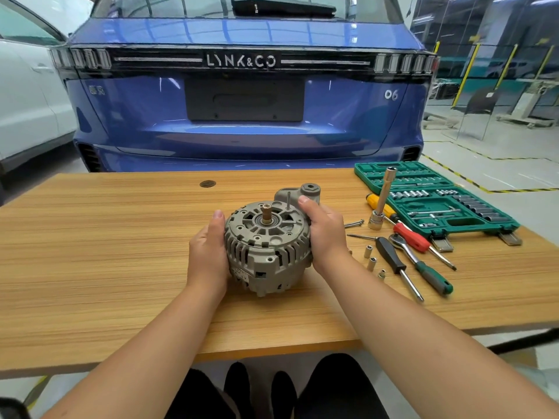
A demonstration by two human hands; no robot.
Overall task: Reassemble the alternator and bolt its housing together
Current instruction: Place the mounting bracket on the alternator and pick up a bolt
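A grey alternator stands on the wooden table with its slip-ring shaft pointing up. One long bolt sticks up from the housing near the mounting ear. My left hand holds the housing's left side, thumb up along it. On the right side my right hand grips the housing, its thumb over the top rim. Two loose bolts lie just right of my right hand.
An open green socket set lies at the table's right. In front of it are an upright socket extension, a ratchet, several screwdrivers and three small sockets. A blue car stands behind the table.
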